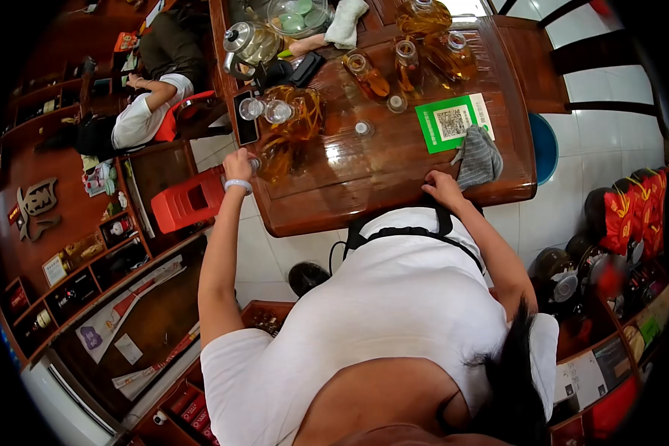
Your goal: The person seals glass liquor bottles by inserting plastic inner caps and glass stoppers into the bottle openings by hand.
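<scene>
At the left end of the wooden table point(334, 193), my left hand point(236, 165), with a pale bangle at the wrist, is closed at the clear stopper point(256, 165) of a glass bottle of amber liquid point(276, 157). Whether the stopper is seated in the neck, I cannot tell. Just behind stands another amber bottle point(305, 108), and two clear stopper tops show there. My right hand point(444, 188) rests on the near table edge, fingers loosely bent and apart, holding nothing. Beside it lies a grey striped cloth point(481, 160), partly over a green QR-code card point(431, 132).
Several amber bottles point(407, 63) stand at the far right; two loose stoppers point(363, 128) sit mid-table. A glass kettle point(251, 43), a phone point(246, 117) and a white towel point(346, 22) are at the back left. A red stool point(189, 199) stands left; another person point(149, 111) sits beyond.
</scene>
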A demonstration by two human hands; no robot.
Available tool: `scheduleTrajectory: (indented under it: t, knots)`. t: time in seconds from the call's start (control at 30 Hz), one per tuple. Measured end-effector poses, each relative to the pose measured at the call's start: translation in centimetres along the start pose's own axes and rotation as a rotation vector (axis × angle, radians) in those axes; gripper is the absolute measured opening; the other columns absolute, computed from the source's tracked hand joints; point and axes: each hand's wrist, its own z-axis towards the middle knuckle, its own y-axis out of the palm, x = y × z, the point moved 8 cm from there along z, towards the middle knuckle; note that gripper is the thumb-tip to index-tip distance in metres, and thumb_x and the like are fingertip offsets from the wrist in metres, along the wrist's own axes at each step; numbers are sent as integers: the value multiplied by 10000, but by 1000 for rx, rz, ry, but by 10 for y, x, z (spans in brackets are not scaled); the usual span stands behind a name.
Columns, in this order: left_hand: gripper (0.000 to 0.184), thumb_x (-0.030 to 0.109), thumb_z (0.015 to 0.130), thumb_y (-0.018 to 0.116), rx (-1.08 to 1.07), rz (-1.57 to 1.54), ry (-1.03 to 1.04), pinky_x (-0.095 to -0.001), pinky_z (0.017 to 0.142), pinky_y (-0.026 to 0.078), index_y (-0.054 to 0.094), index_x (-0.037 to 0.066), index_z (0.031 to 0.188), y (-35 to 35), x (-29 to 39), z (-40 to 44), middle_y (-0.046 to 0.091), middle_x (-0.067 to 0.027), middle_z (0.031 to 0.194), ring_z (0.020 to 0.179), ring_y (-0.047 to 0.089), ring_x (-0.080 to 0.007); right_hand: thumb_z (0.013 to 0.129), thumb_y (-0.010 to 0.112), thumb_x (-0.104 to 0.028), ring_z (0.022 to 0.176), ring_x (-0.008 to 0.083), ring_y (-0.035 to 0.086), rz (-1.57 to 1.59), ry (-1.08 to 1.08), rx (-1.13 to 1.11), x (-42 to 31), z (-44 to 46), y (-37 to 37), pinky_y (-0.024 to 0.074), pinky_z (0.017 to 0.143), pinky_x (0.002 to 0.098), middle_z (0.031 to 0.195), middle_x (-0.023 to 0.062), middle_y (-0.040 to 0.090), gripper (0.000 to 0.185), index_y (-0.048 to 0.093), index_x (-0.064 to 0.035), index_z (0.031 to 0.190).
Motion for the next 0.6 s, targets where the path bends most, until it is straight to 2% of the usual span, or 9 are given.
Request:
scheduleTrajectory:
  t: [0.07, 0.1, 0.17, 0.23, 0.3, 0.33, 0.4, 0.5, 0.6]
  knots:
    - [380, 246, 825, 402, 7, 26, 41, -384, 485, 473, 645, -29, 724, 0, 3, 3, 622, -198, 666, 526, 604, -317, 731, 690, -198, 856, 337, 615, -29, -33, -29, -14, 2, -1, 487, 738, 425, 877, 168, 647, 245, 606, -12, 867]
    - [380, 246, 825, 402, 12, 24, 55, -384, 485, 473, 645, -29, 724, -4, 12, 3, 622, -198, 666, 526, 604, -317, 731, 690, -198, 856, 337, 615, -27, -36, -15, -16, 5, -1, 487, 738, 425, 877, 168, 647, 245, 606, -12, 867]
    - [445, 369, 820, 392, 32, 222, 21, -452, 789, 444, 680, 33, 781, -8, 28, -6, 632, -241, 861, 848, 575, -421, 734, 686, -189, 848, 330, 619, -33, -129, 7, -23, 7, -2, 489, 735, 415, 868, 162, 650, 235, 607, -9, 862]
    - [361, 333, 848, 463, 172, 367, 4, -463, 784, 449, 655, 32, 906, -21, 46, -13, 633, -192, 940, 861, 579, -399, 738, 682, -181, 847, 324, 620, -4, -123, 31, -22, 3, -9, 489, 729, 406, 872, 162, 650, 228, 609, -9, 868]
    - [173, 173, 821, 563, 489, 364, 453, -408, 743, 471, 635, 20, 855, -34, 96, -40, 623, -148, 881, 804, 589, -338, 743, 678, -179, 840, 322, 620, 68, -100, 71, -17, -2, -15, 487, 721, 406, 869, 160, 648, 220, 608, -10, 864]
    - [173, 173, 821, 563, 493, 353, 470, -408, 743, 471, 635, 20, 855, -32, 113, -48, 623, -148, 881, 804, 589, -338, 745, 677, -182, 836, 323, 620, 70, -78, 100, -16, -8, -23, 487, 722, 407, 869, 162, 646, 228, 607, -10, 877]
    - [50, 27, 771, 601, 519, 35, 664, -339, 684, 480, 610, 13, 818, -29, 152, -77, 600, -117, 827, 733, 580, -277, 746, 676, -184, 834, 324, 621, 68, -57, 151, -3, -17, -30, 487, 725, 405, 869, 166, 646, 234, 607, -9, 885]
    - [54, 24, 763, 611, 168, -198, 653, -296, 627, 479, 616, 10, 814, 26, 180, -84, 602, -106, 793, 690, 591, -219, 749, 675, -186, 836, 325, 622, 69, -22, 198, 19, -25, -36, 490, 733, 399, 872, 173, 645, 251, 605, -4, 907]
    - [104, 58, 759, 640, 17, -326, 530, -299, 631, 484, 630, -3, 843, 91, 181, -70, 615, -118, 808, 691, 608, -211, 742, 684, -159, 829, 312, 629, 174, 29, 227, 32, -29, -36, 499, 728, 388, 876, 168, 649, 260, 598, 3, 926]
